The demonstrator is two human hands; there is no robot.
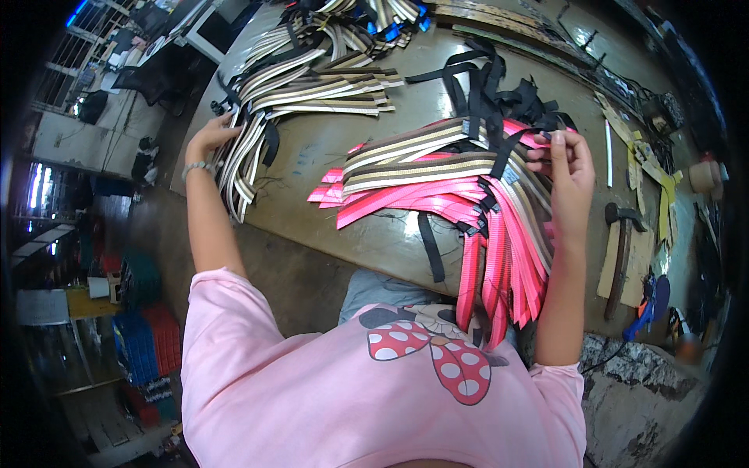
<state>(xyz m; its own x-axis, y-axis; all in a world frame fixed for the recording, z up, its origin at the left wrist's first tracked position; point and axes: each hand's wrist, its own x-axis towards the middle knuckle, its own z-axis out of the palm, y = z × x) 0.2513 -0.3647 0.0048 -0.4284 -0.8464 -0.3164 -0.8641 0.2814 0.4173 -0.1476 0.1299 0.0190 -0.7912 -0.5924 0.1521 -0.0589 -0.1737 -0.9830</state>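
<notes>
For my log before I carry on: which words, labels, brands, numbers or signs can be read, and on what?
None can be read.
Faint blue marks on the brown, smooth-topped table: too blurred to tell whether they are writing.
Small grey patches among the brown-and-cream striped woven straps: too small.
Pink fabric T-shirt: picture print, no visible words.

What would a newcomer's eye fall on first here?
Probably hot-pink straps, spilling over the table's near edge beside the right forearm. Brown-and-cream striped straps lie across them, and a similar bundle sits by the left hand. A hammer lies at the right.
</notes>
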